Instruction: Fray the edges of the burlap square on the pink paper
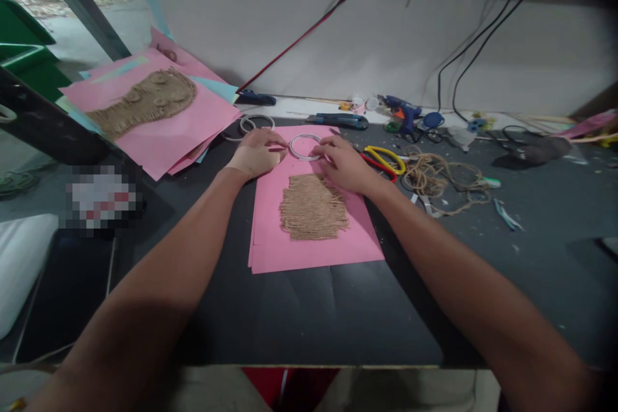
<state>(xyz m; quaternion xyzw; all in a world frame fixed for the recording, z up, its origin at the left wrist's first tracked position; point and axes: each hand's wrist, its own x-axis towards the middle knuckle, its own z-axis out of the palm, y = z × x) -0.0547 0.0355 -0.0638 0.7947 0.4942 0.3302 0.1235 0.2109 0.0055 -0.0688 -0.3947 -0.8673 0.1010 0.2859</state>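
Note:
A thin white ring (304, 147) lies on a pink paper sheet (275, 251), held at its sides by the fingertips of both hands. My left hand (255, 153) pinches the ring's left side, and my right hand (340, 165) presses on its right side. Just below the ring, a fringed mat of jute twine (313, 206) lies flat on the sheet, not touching either hand. Part of the ring's rim is hidden by my fingers.
Left of my hands, more white rings (255, 122) and a stack of pink sheets (212, 129) bearing a jute shape (145, 103) lie on the black table (309, 315). To the right are yellow-and-red-handled scissors (383, 161), loose twine (444, 183), a box cutter (338, 120) and a blue glue gun (403, 109).

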